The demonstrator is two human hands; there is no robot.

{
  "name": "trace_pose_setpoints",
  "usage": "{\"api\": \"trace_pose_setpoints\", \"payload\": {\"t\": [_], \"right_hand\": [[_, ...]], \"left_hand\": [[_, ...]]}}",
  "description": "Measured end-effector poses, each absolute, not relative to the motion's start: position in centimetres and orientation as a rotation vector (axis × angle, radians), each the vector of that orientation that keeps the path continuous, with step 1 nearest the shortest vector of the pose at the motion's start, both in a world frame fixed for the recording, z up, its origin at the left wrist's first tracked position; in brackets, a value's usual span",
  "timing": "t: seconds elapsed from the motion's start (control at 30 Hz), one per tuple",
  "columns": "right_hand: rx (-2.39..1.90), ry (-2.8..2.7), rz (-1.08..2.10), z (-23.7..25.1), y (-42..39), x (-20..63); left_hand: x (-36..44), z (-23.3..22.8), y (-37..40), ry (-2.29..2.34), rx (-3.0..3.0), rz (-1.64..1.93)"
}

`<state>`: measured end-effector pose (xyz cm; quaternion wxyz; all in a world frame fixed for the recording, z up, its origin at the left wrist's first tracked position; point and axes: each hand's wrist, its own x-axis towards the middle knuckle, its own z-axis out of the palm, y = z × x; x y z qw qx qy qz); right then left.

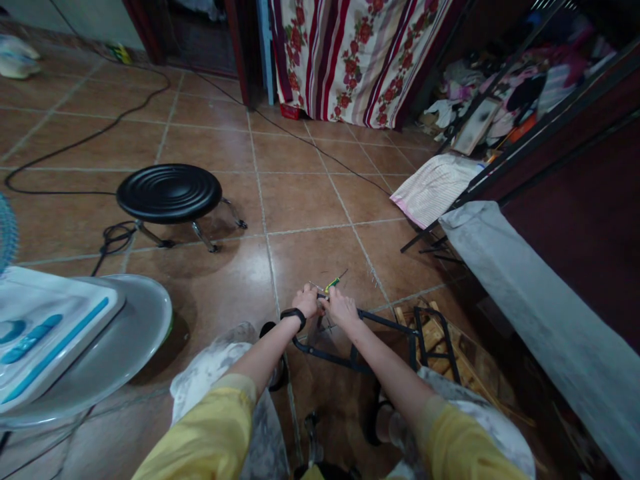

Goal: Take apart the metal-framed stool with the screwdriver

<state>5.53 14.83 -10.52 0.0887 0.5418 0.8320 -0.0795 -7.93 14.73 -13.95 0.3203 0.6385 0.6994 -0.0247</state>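
Observation:
Both of my hands meet at the near end of a dark metal frame (327, 355), which looks like part of a chair and extends to the right. My left hand (308, 301), with a black band on the wrist, has its fingers closed at the frame's bar. Beside it, my right hand (341, 309) is also closed at the bar, its fingertips close to the left ones. What exactly the fingers pinch is too small to tell. Just beyond my hands lies a screwdriver (332, 285) with a green and yellow handle. Small thin pieces (373, 276) are scattered on the tiles.
A round black stool (170, 192) stands at the left, with a cable (60, 193) running over the floor. A white and blue fan base (55, 333) sits on a grey round stand (145, 333). Wooden slats (465, 347) lie under the frame at right, beside a cloth-covered bench (540, 307).

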Motion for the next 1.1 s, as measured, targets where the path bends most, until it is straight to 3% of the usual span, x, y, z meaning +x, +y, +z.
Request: {"api": "trace_pose_setpoints", "payload": {"t": [0.17,0.4,0.57,0.83,1.1], "right_hand": [[1.474,2.556,-0.266,-10.5,15.5,5.3],[1.700,2.556,-0.437,-9.4,11.5,6.3],[1.267,2.825,-0.712,-10.2,4.8,7.7],[1.058,2.787,-0.384,-9.9,3.8,7.0],[0.849,2.825,-0.287,-9.5,5.1,6.2]], "left_hand": [[-7.9,-14.1,14.8,1.854,1.682,-0.065],[-7.8,-13.4,14.8,1.839,1.680,-0.097],[-7.8,-13.7,14.7,1.844,1.644,-0.094],[-7.8,-13.9,14.7,1.853,1.691,-0.096],[-7.8,-13.2,14.9,1.840,1.696,-0.152]]}}
